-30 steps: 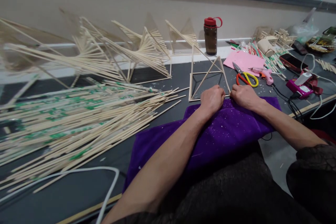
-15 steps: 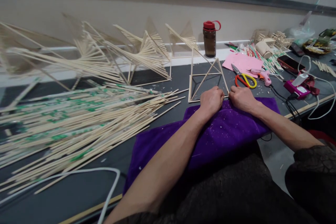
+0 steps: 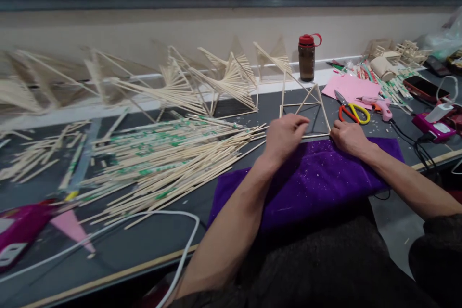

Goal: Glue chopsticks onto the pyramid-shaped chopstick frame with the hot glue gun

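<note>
My left hand (image 3: 287,137) is raised over the left end of the wooden stick frame, its fingers loosely bent and the thumb a little apart; I see nothing in it. The stick frame (image 3: 321,109), thin pale sticks joined in triangles, stands on the dark table just behind a folded purple cloth (image 3: 306,183). At its front right corner is my right hand (image 3: 348,138), closed, with the fingertips on that corner; the grip itself is partly hidden. Small pale crumbs dot the cloth.
Loose sticks (image 3: 173,159) lie to the left, behind a white cable (image 3: 191,219). Twisted stick models (image 3: 231,82) line the wall. A bottle (image 3: 306,60), scissors (image 3: 355,113), a pink glue gun (image 3: 382,107) and a phone (image 3: 426,87) are at the back right. A magenta tool (image 3: 25,231) lies at far left.
My left hand has come away from the front of the frame, moving left and loosening. My right hand stays at the corner. The view has turned left, showing more of the table there.
</note>
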Demonstrator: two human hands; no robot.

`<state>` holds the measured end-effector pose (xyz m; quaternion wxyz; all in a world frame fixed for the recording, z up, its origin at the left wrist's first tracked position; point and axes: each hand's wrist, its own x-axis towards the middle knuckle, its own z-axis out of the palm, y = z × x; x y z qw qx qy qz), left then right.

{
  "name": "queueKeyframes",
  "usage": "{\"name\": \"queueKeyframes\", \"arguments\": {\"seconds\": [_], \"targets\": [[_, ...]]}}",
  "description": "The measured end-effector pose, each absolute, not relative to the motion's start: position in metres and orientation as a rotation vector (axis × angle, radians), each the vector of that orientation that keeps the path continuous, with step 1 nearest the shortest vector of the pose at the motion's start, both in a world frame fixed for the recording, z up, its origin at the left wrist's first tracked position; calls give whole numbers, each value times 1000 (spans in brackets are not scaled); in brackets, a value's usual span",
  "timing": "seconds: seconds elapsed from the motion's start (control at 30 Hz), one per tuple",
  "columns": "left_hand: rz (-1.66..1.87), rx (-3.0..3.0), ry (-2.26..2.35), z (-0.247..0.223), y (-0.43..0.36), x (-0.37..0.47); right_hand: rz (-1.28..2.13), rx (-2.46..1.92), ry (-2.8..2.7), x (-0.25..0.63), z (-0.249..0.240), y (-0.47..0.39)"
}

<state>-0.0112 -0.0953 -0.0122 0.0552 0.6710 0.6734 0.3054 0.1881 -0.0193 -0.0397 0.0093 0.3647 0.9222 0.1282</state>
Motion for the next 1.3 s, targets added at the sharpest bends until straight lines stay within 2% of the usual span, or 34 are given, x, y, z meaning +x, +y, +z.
{"name": "queueKeyframes", "arguments": {"seconds": [0.1,0.47,0.8,1.3], "targets": [[1047,1725,2196,-13,-102,-47,390,1136,2882,189,-40,-18],[582,1650,2300,-35,-99,-71,364,1142,2914,192,-42,-19],[701,1531,2227,-54,-91,-82,303,1141,2891,191,-39,-21],[672,1532,2236,-55,-91,-79,335,1089,2893,190,-39,-16]]}}
